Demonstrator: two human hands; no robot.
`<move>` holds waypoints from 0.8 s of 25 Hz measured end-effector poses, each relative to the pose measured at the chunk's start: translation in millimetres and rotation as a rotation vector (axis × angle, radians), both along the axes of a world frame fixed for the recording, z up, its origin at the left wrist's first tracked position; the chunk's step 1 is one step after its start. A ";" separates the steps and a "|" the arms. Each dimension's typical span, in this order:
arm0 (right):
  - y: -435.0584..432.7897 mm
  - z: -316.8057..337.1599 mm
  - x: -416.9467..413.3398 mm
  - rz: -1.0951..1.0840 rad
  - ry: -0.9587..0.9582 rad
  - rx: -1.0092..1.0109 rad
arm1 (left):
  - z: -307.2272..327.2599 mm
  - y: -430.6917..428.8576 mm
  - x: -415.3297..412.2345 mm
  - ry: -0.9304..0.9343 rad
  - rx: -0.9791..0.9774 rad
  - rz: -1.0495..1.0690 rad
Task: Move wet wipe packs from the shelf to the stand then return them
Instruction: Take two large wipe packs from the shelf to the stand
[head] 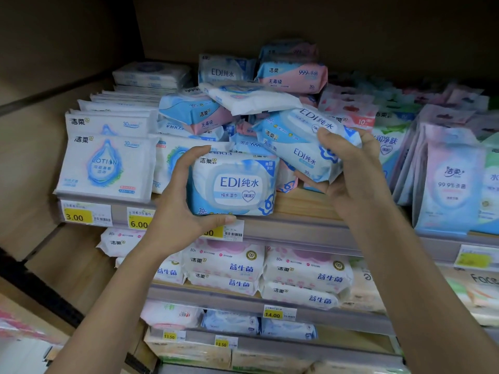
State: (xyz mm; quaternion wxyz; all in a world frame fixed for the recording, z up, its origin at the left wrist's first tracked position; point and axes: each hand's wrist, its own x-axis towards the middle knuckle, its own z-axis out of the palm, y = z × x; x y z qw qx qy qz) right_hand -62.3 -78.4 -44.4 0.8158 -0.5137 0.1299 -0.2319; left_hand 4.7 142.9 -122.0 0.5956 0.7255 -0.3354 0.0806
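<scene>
My left hand [178, 209] grips a blue and white EDI wet wipe pack [234, 184], held upright at the front edge of the wooden shelf [305, 203]. My right hand [351, 168] holds a second EDI pack [302, 147], tilted, just right of the first and against the heap. Behind both hands lies a loose pile of wet wipe packs [243, 103], blue, white and pink, stacked at odd angles on the same shelf. No stand is in view.
White lotion tissue packs [105, 163] stand in a row on the left of the shelf. Hanging pouches [448, 179] crowd the right side. Lower shelves hold pink-printed packs [305, 273], and yellow price tags [78, 215] line the rails.
</scene>
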 end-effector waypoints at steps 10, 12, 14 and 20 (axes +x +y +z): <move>-11.5 -26.4 -28.9 -0.165 -0.143 -0.113 | -3.0 -5.3 2.7 0.010 -0.098 -0.001; -10.6 -29.5 -32.0 -0.193 -0.166 -0.135 | -1.6 -7.2 0.7 0.013 -0.102 -0.001; -11.3 -31.0 -34.9 -0.216 -0.184 -0.152 | -1.0 -8.2 -1.4 0.021 -0.106 -0.003; -16.2 -41.4 -49.7 -0.237 -0.188 -0.103 | -3.5 -5.6 -8.8 -0.009 -0.116 -0.002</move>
